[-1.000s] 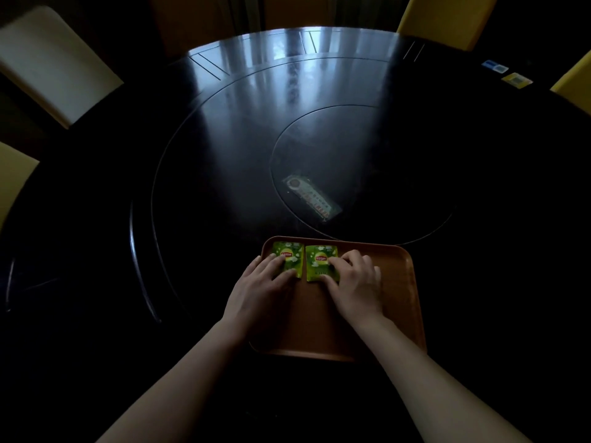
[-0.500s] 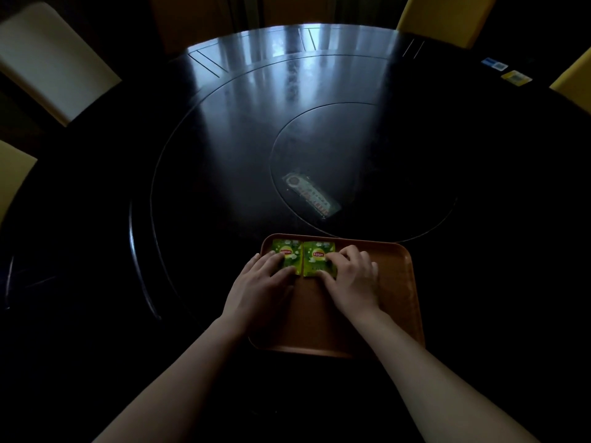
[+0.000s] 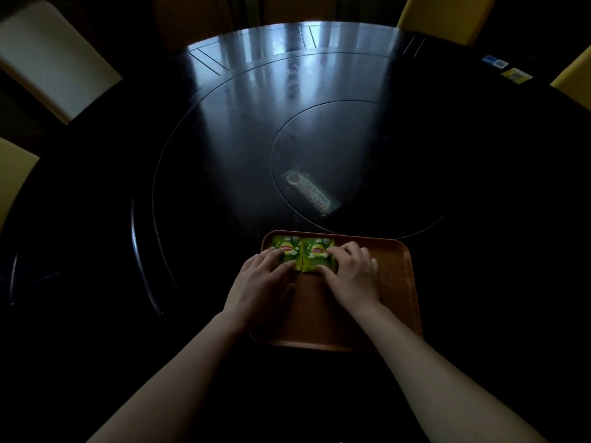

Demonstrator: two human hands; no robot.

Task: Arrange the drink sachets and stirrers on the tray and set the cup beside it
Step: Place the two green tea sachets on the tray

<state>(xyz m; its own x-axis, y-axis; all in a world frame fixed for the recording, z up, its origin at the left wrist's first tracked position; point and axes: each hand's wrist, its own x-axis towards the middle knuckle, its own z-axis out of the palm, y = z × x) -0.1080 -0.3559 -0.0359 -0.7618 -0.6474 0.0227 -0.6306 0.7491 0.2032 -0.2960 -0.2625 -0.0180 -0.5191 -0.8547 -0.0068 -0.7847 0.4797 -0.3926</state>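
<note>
Brown tray, rectangular with rounded corners and a low rim, at the near edge of the dark, glossy round counter. In the tray's far left corner, two green sachets flat, side by side, edges touching. Left hand and right hand spread flat, fingertips pressing one sachet each; no closed grip on either. Beyond the tray, on the counter's inset round disc, a clear wrapped packet. Far right of the tray, small stickers near the counter's edge. Yellow and pale chairs around.
</note>
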